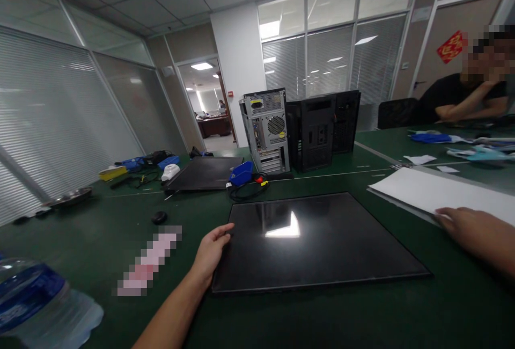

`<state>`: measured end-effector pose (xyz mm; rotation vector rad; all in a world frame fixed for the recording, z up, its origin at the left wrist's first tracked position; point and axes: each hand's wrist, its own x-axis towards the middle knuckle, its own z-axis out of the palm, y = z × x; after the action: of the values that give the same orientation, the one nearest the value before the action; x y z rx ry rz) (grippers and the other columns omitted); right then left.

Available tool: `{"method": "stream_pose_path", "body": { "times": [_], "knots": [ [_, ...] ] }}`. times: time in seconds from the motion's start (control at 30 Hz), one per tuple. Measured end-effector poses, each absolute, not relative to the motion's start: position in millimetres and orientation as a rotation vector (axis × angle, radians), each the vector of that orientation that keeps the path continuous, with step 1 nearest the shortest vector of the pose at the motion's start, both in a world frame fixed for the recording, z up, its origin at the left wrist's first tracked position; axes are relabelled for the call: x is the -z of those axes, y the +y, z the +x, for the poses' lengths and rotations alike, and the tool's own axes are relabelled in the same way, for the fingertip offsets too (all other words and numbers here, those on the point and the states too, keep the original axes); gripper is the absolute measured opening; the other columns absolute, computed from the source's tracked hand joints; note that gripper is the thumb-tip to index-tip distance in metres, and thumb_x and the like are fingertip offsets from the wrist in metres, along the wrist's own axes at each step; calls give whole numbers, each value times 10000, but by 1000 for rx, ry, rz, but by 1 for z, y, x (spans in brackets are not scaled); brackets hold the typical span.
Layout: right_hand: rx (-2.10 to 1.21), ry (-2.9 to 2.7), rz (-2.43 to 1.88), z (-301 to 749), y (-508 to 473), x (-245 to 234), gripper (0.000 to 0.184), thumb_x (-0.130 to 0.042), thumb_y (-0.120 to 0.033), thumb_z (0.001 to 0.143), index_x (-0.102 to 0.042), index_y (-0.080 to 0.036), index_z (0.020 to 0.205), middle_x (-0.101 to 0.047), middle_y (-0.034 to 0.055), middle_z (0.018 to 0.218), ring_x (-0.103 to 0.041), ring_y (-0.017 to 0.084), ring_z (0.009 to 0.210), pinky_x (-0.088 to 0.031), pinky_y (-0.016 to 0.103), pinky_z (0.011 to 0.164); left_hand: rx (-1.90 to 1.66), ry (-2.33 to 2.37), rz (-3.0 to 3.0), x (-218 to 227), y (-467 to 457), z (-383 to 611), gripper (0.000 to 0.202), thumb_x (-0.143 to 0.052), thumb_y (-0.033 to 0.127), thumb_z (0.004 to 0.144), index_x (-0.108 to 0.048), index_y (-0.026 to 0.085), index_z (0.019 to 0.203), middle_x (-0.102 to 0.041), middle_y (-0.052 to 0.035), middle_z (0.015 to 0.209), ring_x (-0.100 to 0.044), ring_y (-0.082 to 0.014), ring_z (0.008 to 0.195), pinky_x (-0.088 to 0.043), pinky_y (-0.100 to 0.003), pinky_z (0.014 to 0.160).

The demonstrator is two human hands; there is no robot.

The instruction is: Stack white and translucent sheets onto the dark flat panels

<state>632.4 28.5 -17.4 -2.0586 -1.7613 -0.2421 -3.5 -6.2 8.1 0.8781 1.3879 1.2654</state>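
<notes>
A glossy black panel lies flat on the green table in front of me. My left hand rests on its left edge, fingers curled loosely over the rim. My right hand lies at the right on the near edge of a white panel, fingers pointing left and laid flat.
Three computer towers stand at the back. A second black panel, a blue part with cables, tools and a metal dish lie at left. A water bottle stands near left. A person sits at far right.
</notes>
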Motion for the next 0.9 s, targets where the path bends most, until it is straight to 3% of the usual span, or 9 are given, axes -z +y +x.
{"method": "stream_pose_path", "body": {
  "times": [0.13, 0.23, 0.37, 0.47, 0.63, 0.8, 0.9],
  "knots": [
    [174, -1877, -2206, 595, 13, -14, 520, -312, -540, 885, -682, -175, 887, -659, 180, 809, -598, 214, 607, -377, 356, 537, -1198, 1286, 757, -18, -10, -3, 503, -575, 66, 751, -578, 177, 1242, -734, -95, 962, -697, -184, 730, -533, -313, 686],
    [254, -1922, -2160, 558, 5, -25, 486, -327, -544, 884, -654, -192, 953, -662, 148, 825, -599, 221, 613, -379, 342, 514, -1187, 1205, 709, -24, -13, -4, 518, -586, 91, 757, -549, 166, 1269, -727, -110, 1010, -706, -206, 816, -548, -340, 739],
    [336, -2136, -1852, 496, -9, -28, 423, -360, -499, 893, -643, -230, 1056, -670, 96, 1006, -632, 239, 816, -469, 361, 642, -1201, 1188, 694, -25, -13, -5, 487, -592, 98, 761, -556, 142, 1245, -723, -125, 1031, -705, -213, 852, -551, -342, 765],
    [159, -2348, -1540, 455, -23, -29, 367, -401, -473, 895, -651, -255, 1050, -661, 56, 1051, -624, 204, 894, -504, 358, 767, -1210, 1210, 683, -25, -14, -3, 474, -578, 93, 767, -561, 136, 1238, -726, -133, 1023, -708, -217, 828, -554, -344, 747],
    [-207, -2367, -1404, 439, -28, -25, 377, -365, -455, 928, -622, -282, 1143, -638, 46, 1144, -624, 171, 905, -542, 303, 696, -1228, 1233, 690, -27, -14, -1, 452, -571, 94, 774, -567, 130, 1224, -727, -130, 1009, -707, -218, 816, -552, -338, 722],
    [7, -2284, -1573, 478, -4, -6, 432, -415, -526, 893, -649, -259, 1138, -621, 52, 1203, -582, 241, 1086, -491, 463, 937, -1256, 1229, 690, -26, -14, 0, 439, -579, 105, 772, -578, 144, 1209, -728, -120, 995, -704, -216, 791, -551, -346, 708],
    [94, -2333, -1603, 490, 5, 4, 456, -439, -547, 875, -655, -257, 1154, -613, 50, 1225, -555, 262, 1140, -445, 502, 997, -1269, 1244, 701, -19, -11, -2, 435, -592, 99, 765, -588, 156, 1196, -729, -112, 987, -702, -205, 777, -546, -333, 701]
  ]
}}
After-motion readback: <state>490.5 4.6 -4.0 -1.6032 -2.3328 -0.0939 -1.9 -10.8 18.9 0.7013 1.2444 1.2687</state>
